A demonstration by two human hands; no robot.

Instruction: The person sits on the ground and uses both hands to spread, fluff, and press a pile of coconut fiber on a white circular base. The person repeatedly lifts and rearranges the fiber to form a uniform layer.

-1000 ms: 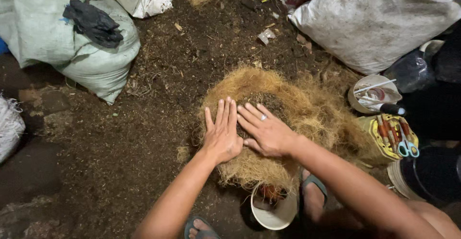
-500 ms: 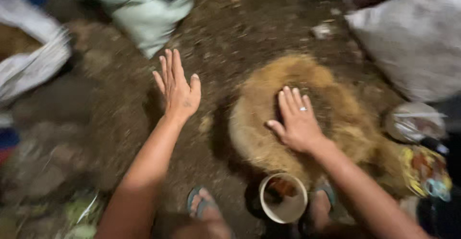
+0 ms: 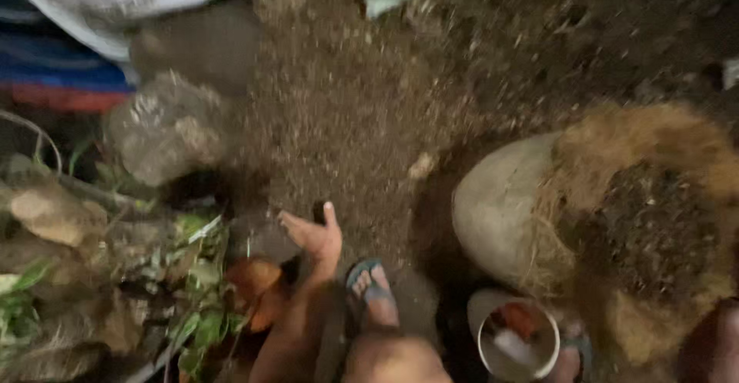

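Dirt floor (image 3: 362,106), blurry: left hand (image 3: 312,235) spread wide and empty, low by the leaves (image 3: 196,329), well apart from the fibre nest (image 3: 647,221) with soil at right; right hand barely in frame, grip unclear; best to reach slowly.

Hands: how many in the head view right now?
1 clearly: the left hand, open, reaching toward the ground by the leaves at lower left. The blurred shape at the bottom right edge beside the fibre mound may be the right arm; its hand is out of view.
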